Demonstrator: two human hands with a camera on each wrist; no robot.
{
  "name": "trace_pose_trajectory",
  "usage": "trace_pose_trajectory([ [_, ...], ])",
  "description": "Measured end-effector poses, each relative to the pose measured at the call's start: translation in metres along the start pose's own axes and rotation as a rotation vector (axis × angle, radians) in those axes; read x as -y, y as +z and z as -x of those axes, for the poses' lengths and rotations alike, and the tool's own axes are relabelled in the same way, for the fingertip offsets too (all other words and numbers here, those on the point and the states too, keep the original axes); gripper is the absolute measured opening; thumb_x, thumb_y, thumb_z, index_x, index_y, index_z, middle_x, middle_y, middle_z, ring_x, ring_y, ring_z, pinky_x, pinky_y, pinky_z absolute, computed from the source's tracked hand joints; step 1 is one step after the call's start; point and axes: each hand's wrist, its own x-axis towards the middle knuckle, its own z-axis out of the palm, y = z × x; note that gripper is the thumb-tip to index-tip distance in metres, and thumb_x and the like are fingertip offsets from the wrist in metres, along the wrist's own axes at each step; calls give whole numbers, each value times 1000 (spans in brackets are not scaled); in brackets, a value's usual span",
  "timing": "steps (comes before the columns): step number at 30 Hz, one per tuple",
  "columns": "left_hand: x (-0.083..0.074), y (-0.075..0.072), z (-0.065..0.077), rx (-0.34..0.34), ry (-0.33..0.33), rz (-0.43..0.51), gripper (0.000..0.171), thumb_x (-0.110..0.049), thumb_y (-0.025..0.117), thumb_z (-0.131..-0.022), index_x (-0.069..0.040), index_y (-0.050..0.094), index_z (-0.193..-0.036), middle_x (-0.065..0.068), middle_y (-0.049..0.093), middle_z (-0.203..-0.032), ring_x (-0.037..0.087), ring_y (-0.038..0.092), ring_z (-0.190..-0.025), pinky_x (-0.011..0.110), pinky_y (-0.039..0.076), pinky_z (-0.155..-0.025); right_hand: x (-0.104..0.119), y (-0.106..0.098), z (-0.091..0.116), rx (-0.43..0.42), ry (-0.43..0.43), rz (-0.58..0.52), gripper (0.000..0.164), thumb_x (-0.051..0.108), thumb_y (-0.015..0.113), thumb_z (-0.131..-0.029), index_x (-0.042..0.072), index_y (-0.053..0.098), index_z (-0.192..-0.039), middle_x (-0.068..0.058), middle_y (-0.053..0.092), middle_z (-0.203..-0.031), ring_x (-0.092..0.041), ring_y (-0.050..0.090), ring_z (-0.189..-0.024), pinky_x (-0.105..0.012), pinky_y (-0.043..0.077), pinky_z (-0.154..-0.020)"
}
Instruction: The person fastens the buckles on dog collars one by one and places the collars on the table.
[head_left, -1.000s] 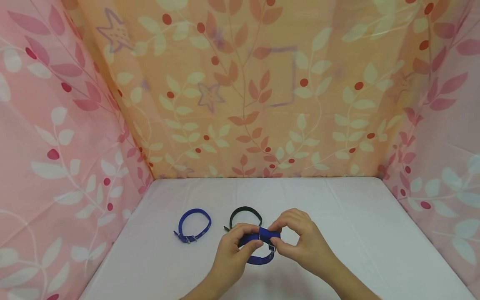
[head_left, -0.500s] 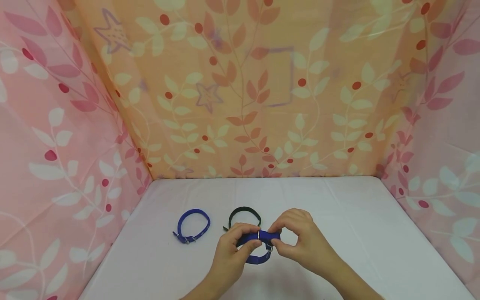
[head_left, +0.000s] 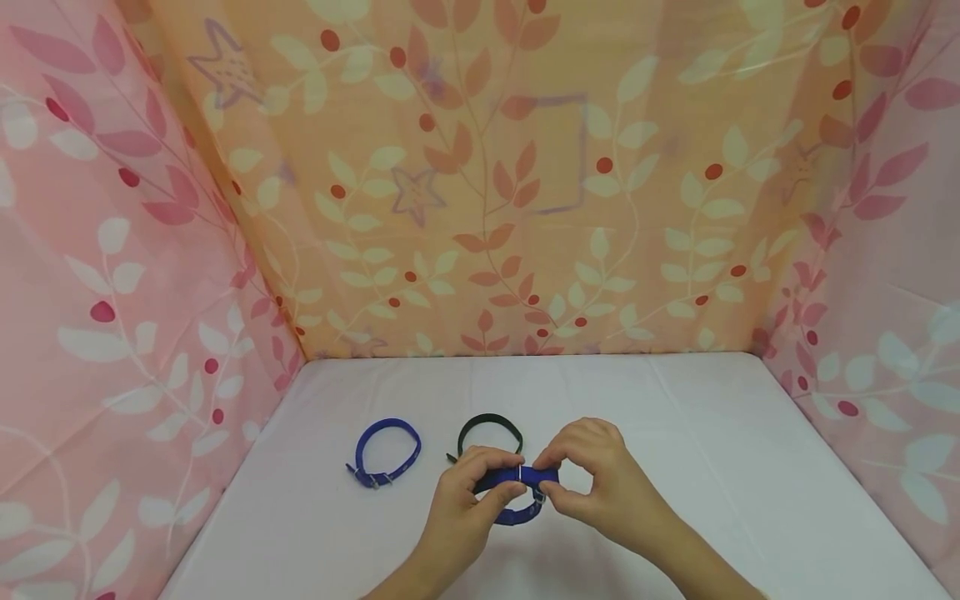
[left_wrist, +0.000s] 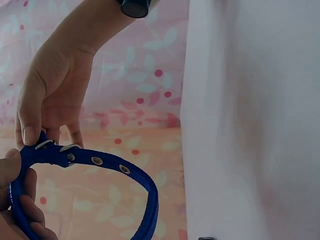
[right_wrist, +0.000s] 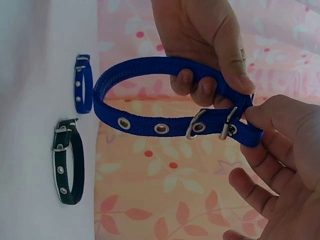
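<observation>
A blue pet collar (right_wrist: 142,125) with metal eyelets, a buckle and a D-ring is held up in a loop between both hands. My left hand (head_left: 468,504) pinches its band between thumb and fingers, beside a metal loop. From the other side my right hand (head_left: 611,487) pinches the band near the buckle end. In the right wrist view the right hand's (right_wrist: 287,165) thumb and index finger grip the strap end by the buckle, the other fingers lying loose. Fingers partly cover the band in the head view.
A second blue collar (head_left: 390,423) lies in a loop on the white table (head_left: 360,550), to the left. Behind the hands lies a dark green collar (head_left: 490,417), partly hidden by the left hand. Floral cloth walls (head_left: 487,250) stand at the back and sides.
Both hands stay nearly in place, still pinching the collar. The band between them has turned slightly, and the right fingertips have shifted a little left.
</observation>
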Motion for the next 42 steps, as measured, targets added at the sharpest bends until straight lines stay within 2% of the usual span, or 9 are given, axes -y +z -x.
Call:
trace_pose_trajectory([
  [11,-5,-2,-2,50,-98,16,23,-27,75,-93,-16,73,-113,-3,68,-110,17,69,-100,25,60,-84,-1,3,1,-49,-69,23,32,15,88,-79,30,71,-101,22,65,-97,-3,59,-99,-50,27,-112],
  [15,-6,-3,-2,49,-111,29,22,-28,75,-94,-18,73,-114,-2,68,-111,17,70,-101,26,60,-84,-1,2,0,-64,-63,14,30,18,88,-81,30,71,-102,21,67,-98,-4,61,-100,-42,27,-115],
  [18,-7,-6,-3,41,-128,30,24,-28,75,-94,-18,72,-116,-2,70,-111,16,71,-101,25,59,-86,-3,-2,1,-48,-13,-37,27,21,86,-84,31,71,-104,18,68,-102,-6,62,-103,-32,36,-111],
  [22,-9,-13,-6,18,-176,102,24,-25,76,-94,-17,72,-116,1,72,-111,18,71,-99,26,59,-88,-9,-12,2,26,111,-133,23,22,78,-92,32,71,-111,15,69,-109,-9,63,-108,-32,50,-98],
  [24,-11,-17,-8,8,-195,168,24,-20,76,-94,-13,71,-116,5,72,-111,21,71,-100,27,58,-90,-13,-15,2,85,179,-189,21,22,72,-97,33,70,-115,14,70,-111,-10,64,-110,-43,52,-98],
  [29,-13,-24,-9,13,-202,261,28,-13,74,-94,-1,68,-119,14,69,-113,24,70,-102,28,58,-91,-23,-16,2,273,263,-360,24,20,60,-105,31,69,-123,10,71,-120,-14,62,-121,-68,41,-102],
  [33,-13,-27,-10,9,-197,288,29,-12,74,-94,2,67,-119,16,68,-113,19,71,-100,28,59,-90,-30,-15,3,400,255,-491,27,14,57,-105,23,68,-128,4,71,-124,-17,60,-126,-76,34,-105],
  [36,-13,-28,-11,10,-181,318,28,-10,74,-94,2,67,-119,15,68,-112,18,70,-99,28,59,-90,-33,-13,2,443,243,-547,26,12,56,-105,20,69,-127,0,72,-123,-19,60,-125,-70,35,-107],
  [42,-7,-33,-14,80,-102,354,24,-6,70,-96,1,67,-119,7,69,-108,15,67,-100,26,58,-88,-36,-12,2,448,231,-620,21,7,55,-105,16,72,-114,-7,73,-114,-23,64,-115,-37,47,-104],
])
